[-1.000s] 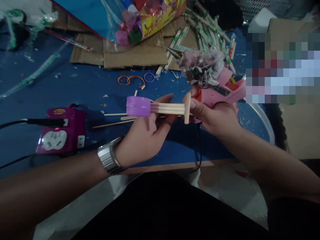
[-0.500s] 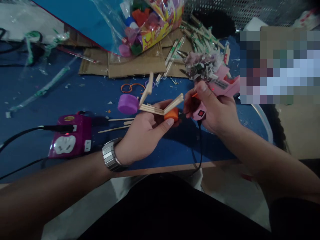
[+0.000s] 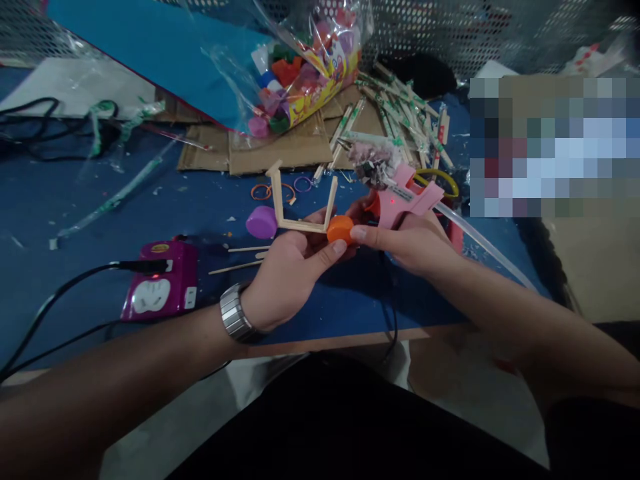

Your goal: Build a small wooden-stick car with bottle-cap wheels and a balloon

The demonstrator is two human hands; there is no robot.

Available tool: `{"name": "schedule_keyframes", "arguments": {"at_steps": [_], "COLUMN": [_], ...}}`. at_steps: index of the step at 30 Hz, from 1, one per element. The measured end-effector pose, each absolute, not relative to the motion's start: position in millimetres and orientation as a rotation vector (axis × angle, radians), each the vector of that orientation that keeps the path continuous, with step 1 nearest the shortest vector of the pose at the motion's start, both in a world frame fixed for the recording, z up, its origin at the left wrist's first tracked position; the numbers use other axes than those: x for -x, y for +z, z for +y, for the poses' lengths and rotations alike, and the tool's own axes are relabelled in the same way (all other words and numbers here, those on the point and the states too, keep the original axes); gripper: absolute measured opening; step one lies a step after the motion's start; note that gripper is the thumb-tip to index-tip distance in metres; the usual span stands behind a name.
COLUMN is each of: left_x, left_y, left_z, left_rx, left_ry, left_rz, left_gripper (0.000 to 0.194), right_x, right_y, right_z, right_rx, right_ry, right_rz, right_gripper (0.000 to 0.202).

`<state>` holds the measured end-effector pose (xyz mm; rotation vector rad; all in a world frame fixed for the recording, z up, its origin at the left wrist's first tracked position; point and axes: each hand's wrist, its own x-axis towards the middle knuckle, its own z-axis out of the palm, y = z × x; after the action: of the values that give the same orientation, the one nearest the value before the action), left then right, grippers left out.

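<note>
Head: left hand [image 3: 286,277] pinches orange cap [image 3: 339,229]

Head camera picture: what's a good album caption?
Left hand holds a wooden stick frame and orange cap; right hand holds a pink glue gun.

A blue table [image 3: 197,210] bears a purple socket box [image 3: 176,272] and cardboard [image 3: 280,152].

A pink glue gun [image 3: 397,207], wrapped sticks [image 3: 397,115] and cardboard [image 3: 285,152] suggest a craft workshop.
</note>
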<state>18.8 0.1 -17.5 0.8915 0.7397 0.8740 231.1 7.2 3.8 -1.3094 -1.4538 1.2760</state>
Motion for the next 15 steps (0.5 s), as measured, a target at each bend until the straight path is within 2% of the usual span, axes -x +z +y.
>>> {"name": "schedule_keyframes", "arguments": {"at_steps": [4,7,10,15], "left_x": [-18.4,-17.5,-17.2,-18.6], "left_y": [-17.8,-17.5,-17.9,-21.3], "left_z": [-0.3,-0.2,0.3,0.4], "left_rx": [-0.940,-0.959,-1.027,-1.003], "left_ry": [0.840,0.824,0.808,0.784], "left_rz": [0.785,0.787,0.803,0.732], "left_gripper": [0.050,0.050,0.042,0.043], "right_x": [-228.2,-227.1,-226.5,-227.0], "right_y": [9.2,9.3,10.2,13.2], "right_z": [6.9,7.1,6.8,7.8], "right_rx": [1.330,1.335,1.374,1.446], "right_ry": [1.307,1.294,1.219,1.228], "right_rz": [-1.496,-1.500,-1.497,-1.394], "right_gripper": [0.056,0.050,0.044,0.050]}}
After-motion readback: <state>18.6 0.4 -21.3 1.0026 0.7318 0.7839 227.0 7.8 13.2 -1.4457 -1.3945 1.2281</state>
